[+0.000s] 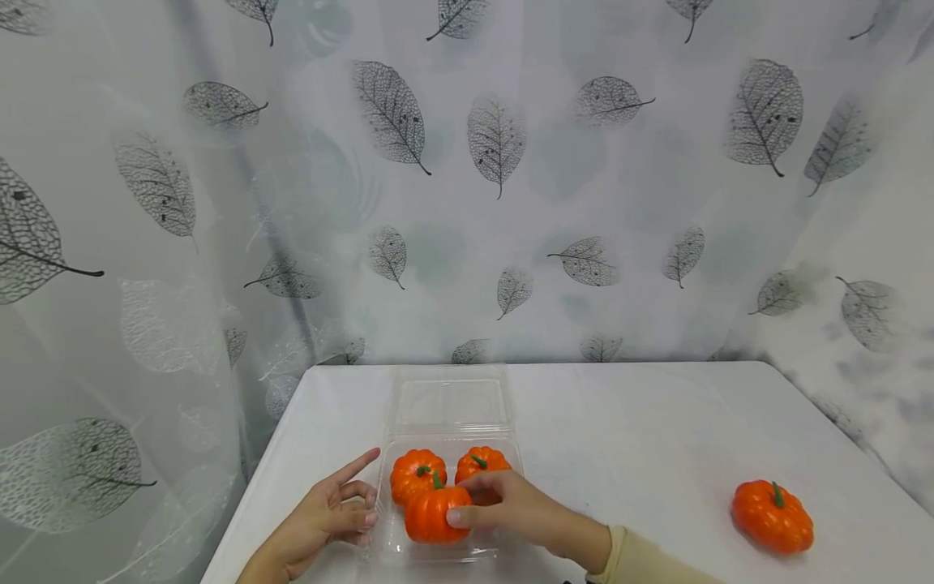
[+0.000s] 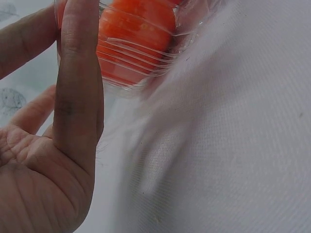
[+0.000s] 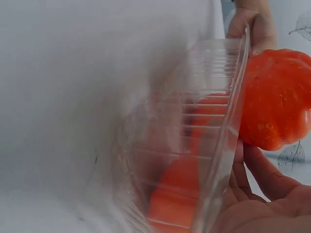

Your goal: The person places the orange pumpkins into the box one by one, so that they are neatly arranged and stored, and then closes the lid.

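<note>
My left hand (image 1: 328,515) rests at the container's nine o'clock side, index finger stretched toward the rim, the other fingers loosely curled against the ribbed wall; it grips nothing. The clear plastic container (image 1: 387,545) sits near the table's (image 1: 642,422) front edge, its hinged lid (image 1: 448,401) folded flat at twelve o'clock, so its long axis runs from six to twelve. Two small orange pumpkins lie in the far half, one at eleven o'clock (image 1: 416,472), one at one o'clock (image 1: 481,462), green stems tilted up. My right hand (image 1: 511,507) pinches a third pumpkin (image 1: 430,515) between thumb and fingers, just at the tray's near half, stem up and leaning toward twelve. I judge this to be the placing step: the pumpkin looks about seated, so next calls for easing my fingers off without tipping the light tray. A fourth pumpkin (image 1: 772,517) waits well apart at three o'clock on the table.
</note>
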